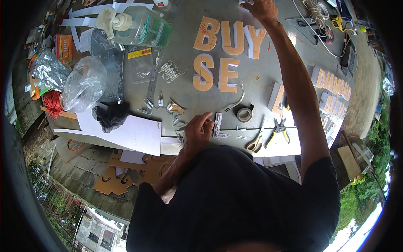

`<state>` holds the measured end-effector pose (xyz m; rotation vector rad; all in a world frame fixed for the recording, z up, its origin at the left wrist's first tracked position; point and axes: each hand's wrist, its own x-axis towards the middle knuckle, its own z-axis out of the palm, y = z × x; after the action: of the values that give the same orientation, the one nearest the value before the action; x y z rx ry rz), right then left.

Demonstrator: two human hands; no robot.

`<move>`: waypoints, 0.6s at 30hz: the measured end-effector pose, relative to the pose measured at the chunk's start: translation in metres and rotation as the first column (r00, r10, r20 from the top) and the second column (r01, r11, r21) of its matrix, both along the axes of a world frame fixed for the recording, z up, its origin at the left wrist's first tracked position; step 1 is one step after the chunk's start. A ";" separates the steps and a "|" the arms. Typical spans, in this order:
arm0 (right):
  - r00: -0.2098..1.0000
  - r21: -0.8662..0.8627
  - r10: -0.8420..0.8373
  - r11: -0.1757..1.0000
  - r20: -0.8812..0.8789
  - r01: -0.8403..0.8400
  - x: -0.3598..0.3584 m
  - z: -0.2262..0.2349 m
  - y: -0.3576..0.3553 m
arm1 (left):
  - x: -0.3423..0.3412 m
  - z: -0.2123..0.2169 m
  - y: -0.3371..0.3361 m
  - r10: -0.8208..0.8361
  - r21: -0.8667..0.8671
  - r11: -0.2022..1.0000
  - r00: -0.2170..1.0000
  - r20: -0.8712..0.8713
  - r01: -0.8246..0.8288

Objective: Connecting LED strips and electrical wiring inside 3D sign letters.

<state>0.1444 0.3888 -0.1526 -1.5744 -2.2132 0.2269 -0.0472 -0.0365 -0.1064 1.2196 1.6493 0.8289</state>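
Observation:
My left hand [198, 129] rests at the near table edge, its fingers loosely bent and apart, with nothing visible in them. Just right of it stands a narrow white channel piece [218, 124] with small light modules and a wire [237, 101] trailing off. Stretched to the far edge, my right hand [263, 10] has its fingers closed on a small white piece [245, 2], partly cut off by the picture's top. Beneath that arm lie orange-faced block letters with white sides [232, 38]. Another such letter [276, 98] lies left of my right forearm.
Scissors [254, 145], yellow-handled pliers [277, 132] and a grey tape roll [244, 114] lie near the front edge. Plastic bags [86, 84], a large green-tinted bottle [147, 27] and white sheet [138, 133] occupy the left. Smaller letters [333, 86] and coiled cable [317, 12] sit right.

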 end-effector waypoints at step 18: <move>0.984 -0.025 0.000 1.000 0.180 0.005 0.012 0.021 -0.006 | 0.021 -0.019 -0.031 -0.317 -0.311 0.920 0.918 -0.237 0.238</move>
<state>0.1564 0.3825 -0.1312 -1.6700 -2.3524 0.1158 -0.0266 -0.0677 -0.1253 1.3777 1.6924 0.2398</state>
